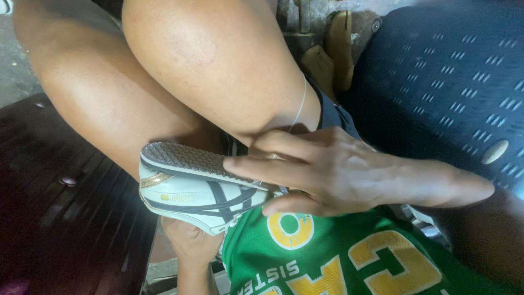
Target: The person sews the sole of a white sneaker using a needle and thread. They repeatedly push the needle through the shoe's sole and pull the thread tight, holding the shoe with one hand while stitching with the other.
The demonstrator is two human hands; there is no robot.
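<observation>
Nearest the camera, a green shirt [333,262] with yellow lettering filled the lower right of the view. Just left of it, the left hand [188,240] came up from below and cupped the underside of a white shoe [191,191]; its grip was closed around the shoe, though the fingers were mostly hidden beneath it. The shoe lay on its side, toe pointing left, with dark blue crossing stripes on its flank and its patterned, ridged sole facing up. It sat in the person's lap, pressed against the bare legs.

The right hand [333,172] reached in from the right and lay over the heel end of the shoe. Its fingers [262,169] stretched flat along the edge of the sole while the thumb curled under, so the grip pinched the shoe between them. A thin white thread [299,106] ran upward from the fingers across the knee [218,60].

Farther off, a dark wooden slatted floor [71,218] lay to the left. At the right was dark blue patterned cloth [447,71], and wooden shoe forms [338,46] stood at the top.
</observation>
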